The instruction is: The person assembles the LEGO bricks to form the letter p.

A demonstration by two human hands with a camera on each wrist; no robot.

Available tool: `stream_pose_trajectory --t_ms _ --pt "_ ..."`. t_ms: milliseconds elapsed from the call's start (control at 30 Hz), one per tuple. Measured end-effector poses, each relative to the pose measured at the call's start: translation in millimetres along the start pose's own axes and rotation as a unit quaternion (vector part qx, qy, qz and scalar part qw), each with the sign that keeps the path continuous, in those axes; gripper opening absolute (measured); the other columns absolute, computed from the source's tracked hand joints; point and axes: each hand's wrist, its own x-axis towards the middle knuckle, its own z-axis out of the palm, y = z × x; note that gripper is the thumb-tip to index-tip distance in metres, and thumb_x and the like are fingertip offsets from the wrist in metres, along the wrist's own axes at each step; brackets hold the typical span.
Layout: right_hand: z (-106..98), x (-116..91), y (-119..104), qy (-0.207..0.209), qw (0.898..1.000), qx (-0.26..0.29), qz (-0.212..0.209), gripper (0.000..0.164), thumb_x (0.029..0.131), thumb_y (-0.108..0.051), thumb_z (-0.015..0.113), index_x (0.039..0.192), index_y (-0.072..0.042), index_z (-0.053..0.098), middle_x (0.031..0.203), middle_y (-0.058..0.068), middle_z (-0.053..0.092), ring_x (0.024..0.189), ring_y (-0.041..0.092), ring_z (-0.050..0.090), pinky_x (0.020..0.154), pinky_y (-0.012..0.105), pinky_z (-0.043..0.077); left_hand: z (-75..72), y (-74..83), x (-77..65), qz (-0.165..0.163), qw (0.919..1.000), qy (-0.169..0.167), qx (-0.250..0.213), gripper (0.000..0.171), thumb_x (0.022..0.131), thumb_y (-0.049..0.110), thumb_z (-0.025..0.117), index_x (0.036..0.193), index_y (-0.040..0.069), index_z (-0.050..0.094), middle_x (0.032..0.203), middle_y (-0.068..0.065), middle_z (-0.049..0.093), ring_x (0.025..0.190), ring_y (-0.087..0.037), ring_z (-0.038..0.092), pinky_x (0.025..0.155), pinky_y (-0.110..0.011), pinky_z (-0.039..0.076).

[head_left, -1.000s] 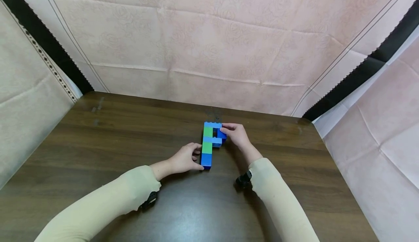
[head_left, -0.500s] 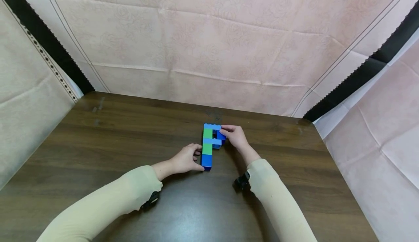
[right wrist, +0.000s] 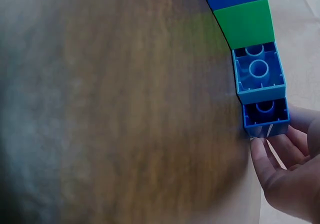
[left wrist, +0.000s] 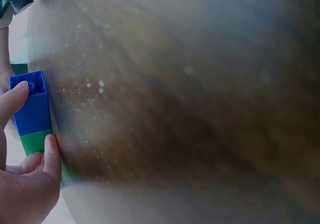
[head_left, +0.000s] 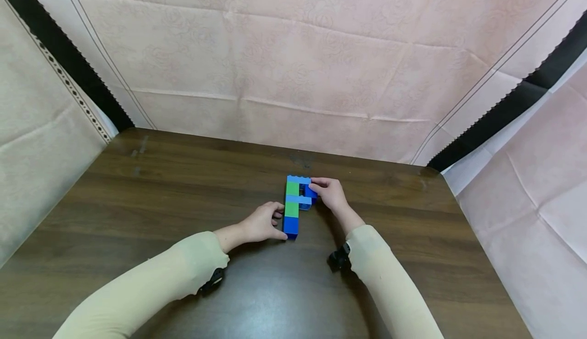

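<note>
A flat figure of joined toy building bricks (head_left: 292, 209) lies on the table, shaped like a letter P. Its stem has a dark blue brick (head_left: 291, 225) at the near end, then green and light blue ones. Two light blue bars reach right to another dark blue brick (head_left: 310, 191). My left hand (head_left: 259, 223) holds the stem's near end, thumb on the hollow end of the blue brick and fingers along the left side. My right hand (head_left: 332, 194) pinches the dark blue brick at the loop's right. Hollow undersides of the bricks (right wrist: 258, 69) face the right wrist camera.
The brown wooden table (head_left: 183, 176) spreads out around both hands. Pale patterned cloth (head_left: 293, 63) hangs behind it and at both sides. A black wrist device (head_left: 339, 257) sits under the right cuff, another (head_left: 212, 281) under the left.
The brick figure has slid very slightly toward me, with both hands staying on it. Their grip looks the same throughout.
</note>
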Motion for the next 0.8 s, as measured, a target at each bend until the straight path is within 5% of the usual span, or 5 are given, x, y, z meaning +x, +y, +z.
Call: stream_pose_trajectory --t_ms 367,567,800 --pt "0 -1 -1 0.017 1.0 -0.012 -0.006 0.03 0.09 -0.02 0.063 0.117 -0.006 0.065 0.122 0.015 0.062 0.111 0.028 0.056 0.098 0.041 0.047 1.4 6.8 -0.1 -0.008 0.9999 -0.001 0.006 0.069 0.072 0.011 0.08 0.128 -0.006 0.045 0.123 -0.019 0.052 0.107 -0.028 0.057 0.09 -0.038 0.052" --pt "-2 -4 -2 0.044 0.999 -0.018 -0.022 0.03 0.091 -0.017 0.062 0.118 -0.005 0.062 0.117 0.015 0.062 0.106 0.028 0.056 0.096 0.04 0.048 -1.7 13.6 -1.9 -0.007 0.9972 -0.005 0.074 0.075 0.071 0.019 0.082 0.132 -0.003 0.043 0.127 -0.017 0.053 0.117 -0.029 0.051 0.1 -0.042 0.044" --pt "-9 -15 -18 0.043 0.996 -0.036 -0.069 0.037 0.093 -0.026 0.059 0.122 -0.004 0.057 0.122 0.015 0.059 0.113 0.029 0.054 0.1 0.041 0.045 -21.8 18.1 -4.0 -0.02 0.9907 -0.019 0.133 0.081 0.079 0.041 0.073 0.139 0.002 0.037 0.136 -0.017 0.048 0.127 -0.032 0.042 0.105 -0.049 0.038"
